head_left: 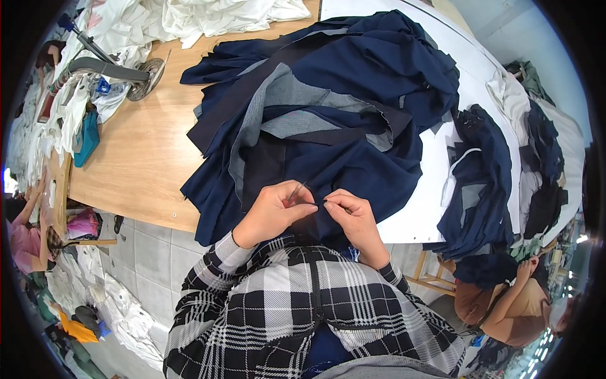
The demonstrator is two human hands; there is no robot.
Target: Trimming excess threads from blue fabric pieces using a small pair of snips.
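Dark navy garment pieces (353,69) with grey lining (297,91) lie heaped on the table in front of me. At the near edge of this heap, my left hand (271,211) is closed, its thumb and finger pinching an edge of the dark cloth. Small thread snips (293,199), partly hidden with reddish handles and thin metal tips, are tucked in the same hand. Close beside it on the right, my right hand (353,218) pinches the dark cloth between thumb and fingertips. A short gap parts the two pinches.
A wooden table (139,151) meets a white tabletop (404,221) on the right. White cloth (221,16) lies at the back; a metal stand (110,68) is at left. More navy garments (476,183) hang over the right edge. People sit at work on both sides.
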